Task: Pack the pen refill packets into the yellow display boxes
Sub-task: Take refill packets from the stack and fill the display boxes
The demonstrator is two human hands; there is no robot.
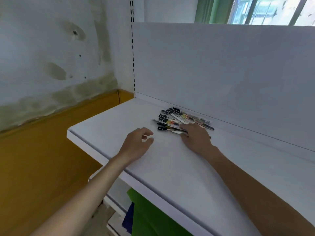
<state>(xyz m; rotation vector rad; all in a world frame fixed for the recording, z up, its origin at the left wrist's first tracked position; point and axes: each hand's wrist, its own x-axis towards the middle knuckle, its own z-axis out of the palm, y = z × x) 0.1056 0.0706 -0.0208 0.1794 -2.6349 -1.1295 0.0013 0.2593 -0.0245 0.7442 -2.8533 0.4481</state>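
A loose pile of pen refill packets (177,119), black, white and yellow, lies on the white shelf (119,120) close to its back panel. My right hand (196,137) rests palm down on the near right part of the pile, fingers spread over the packets. My left hand (138,143) hovers over the shelf just left of the pile, fingers loosely curled, holding nothing. No yellow display box is in view.
The shelf's white back panel (221,68) rises right behind the pile. The shelf ends at a left edge (71,132), with a yellow and stained white wall (42,65) beyond. Green and blue material (144,213) shows below the shelf front.
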